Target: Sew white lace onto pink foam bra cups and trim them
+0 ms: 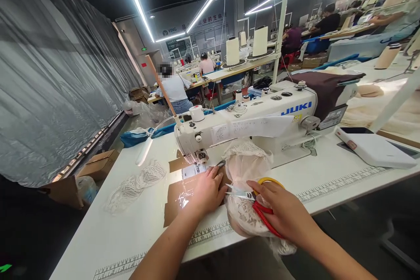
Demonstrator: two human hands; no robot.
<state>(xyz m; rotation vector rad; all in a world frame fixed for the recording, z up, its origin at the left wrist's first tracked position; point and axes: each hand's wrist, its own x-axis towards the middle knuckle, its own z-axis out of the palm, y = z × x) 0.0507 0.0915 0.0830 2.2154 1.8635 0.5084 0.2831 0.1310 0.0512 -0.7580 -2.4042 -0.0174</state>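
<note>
My right hand (278, 210) is closed around scissors (244, 194) with one yellow and one red handle. Their blades point left, slightly parted, with the tips close to my left thumb. My left hand (210, 187) lies palm down by the sewing foot, fingers apart, on a brown covered sheet (179, 201) on the machine bed. A small dark loop-shaped object (221, 163) is at its fingertips; whether they touch it is unclear. Sheer cream lace fabric (246, 166) bunches beneath the machine arm and runs down under the scissors to the table's front edge.
The white JUKI sewing machine (243, 118) spans the table, a paper sheet (252, 128) taped to it. More lace (138, 186) lies left. A white box-shaped device (374, 146) sits right. Thread cones (232, 51) stand behind. Other people work at distant tables.
</note>
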